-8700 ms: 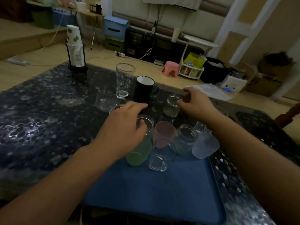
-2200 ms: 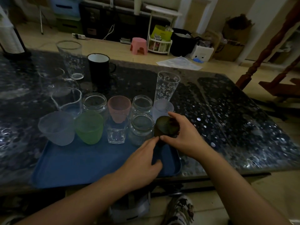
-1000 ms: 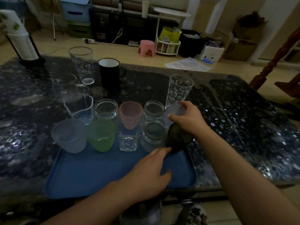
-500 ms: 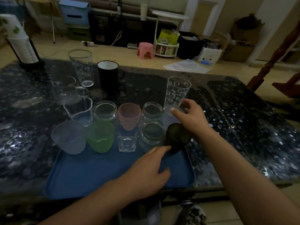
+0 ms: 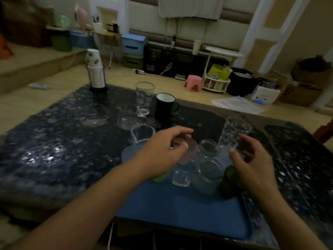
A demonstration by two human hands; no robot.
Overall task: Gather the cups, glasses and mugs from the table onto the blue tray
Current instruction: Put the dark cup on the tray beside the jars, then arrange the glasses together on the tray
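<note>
The blue tray (image 5: 182,212) lies at the table's near edge with several cups and glasses along its far side, among them a dark green cup (image 5: 228,183), clear jars (image 5: 210,150) and a small glass (image 5: 180,178). My left hand (image 5: 162,154) hovers over the pink and green cups, fingers loosely curled, holding nothing. My right hand (image 5: 250,165) hangs above the dark green cup, fingers spread and empty. A tall patterned glass (image 5: 234,132) stands just beyond my right hand. Farther back on the table stand a black mug (image 5: 164,107), a tall clear glass (image 5: 144,98) and a glass pitcher (image 5: 128,117).
A holder with stacked paper cups (image 5: 95,73) stands at the table's far left corner. The dark speckled table (image 5: 63,141) ends at the floor beyond, where a pink stool (image 5: 193,83), boxes and a rack sit.
Both hands have lifted off the tray area: the right let go of the dark green cup, the left rose from the tray's front to above the cups. The camera tilted up.
</note>
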